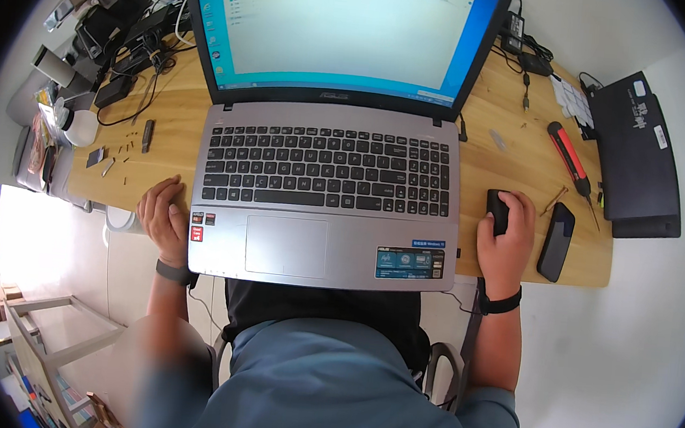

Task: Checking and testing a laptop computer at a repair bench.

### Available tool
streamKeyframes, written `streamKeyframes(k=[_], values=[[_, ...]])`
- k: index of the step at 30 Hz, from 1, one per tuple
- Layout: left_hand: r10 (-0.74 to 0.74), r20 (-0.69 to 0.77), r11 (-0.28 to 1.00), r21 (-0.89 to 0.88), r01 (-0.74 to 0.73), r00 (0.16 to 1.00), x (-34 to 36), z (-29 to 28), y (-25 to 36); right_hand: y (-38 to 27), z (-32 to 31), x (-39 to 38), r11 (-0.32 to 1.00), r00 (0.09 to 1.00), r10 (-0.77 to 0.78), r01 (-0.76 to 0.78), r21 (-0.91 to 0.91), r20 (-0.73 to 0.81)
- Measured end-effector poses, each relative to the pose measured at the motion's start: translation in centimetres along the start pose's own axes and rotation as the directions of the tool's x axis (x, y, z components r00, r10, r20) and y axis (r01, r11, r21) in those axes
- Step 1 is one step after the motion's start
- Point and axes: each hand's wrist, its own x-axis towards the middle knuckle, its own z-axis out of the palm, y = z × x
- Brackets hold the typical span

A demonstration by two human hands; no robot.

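An open silver laptop (pixel 351 251) with black keys sits in front of me. Its lit screen (pixel 342 35) shows a mostly white window on a blue background. My right hand (pixel 512 249) curves over a black computer mouse (pixel 497 214) on the wooden desk, just right of the laptop. At the laptop's front left corner, my left hand (pixel 164 221) rests on the desk edge. Its fingers are loosely bent and hold nothing I can see. Each wrist wears a dark band.
Right of the mouse lie a black phone (pixel 556 242), a red and black screwdriver-like tool (pixel 569 156) and a dark flat panel (pixel 637 162). To the left are a small dark stick (pixel 148 137), several tiny screws (pixel 127 147), a white round container (pixel 81 127) and tangled cables (pixel 155 51).
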Motion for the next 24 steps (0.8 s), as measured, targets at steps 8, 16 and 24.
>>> streamKeyframes(k=[8,16,24], values=[[0.001,0.002,1.000,-0.009,-0.001,1.000,-0.27,0.20,-0.30,0.09,0.02,0.02,1.000,1.000,-0.026,0.026,0.017,-0.013],[0.000,0.007,1.000,-0.007,0.000,1.000,-0.18,0.10,-0.21,0.24,0.10,-0.07,0.999,0.999,-0.034,0.034,0.009,-0.016],[0.005,0.009,1.000,0.010,-0.005,1.000,-0.35,0.14,-0.48,0.14,0.06,-0.04,0.999,0.999,-0.032,0.032,0.011,-0.007]])
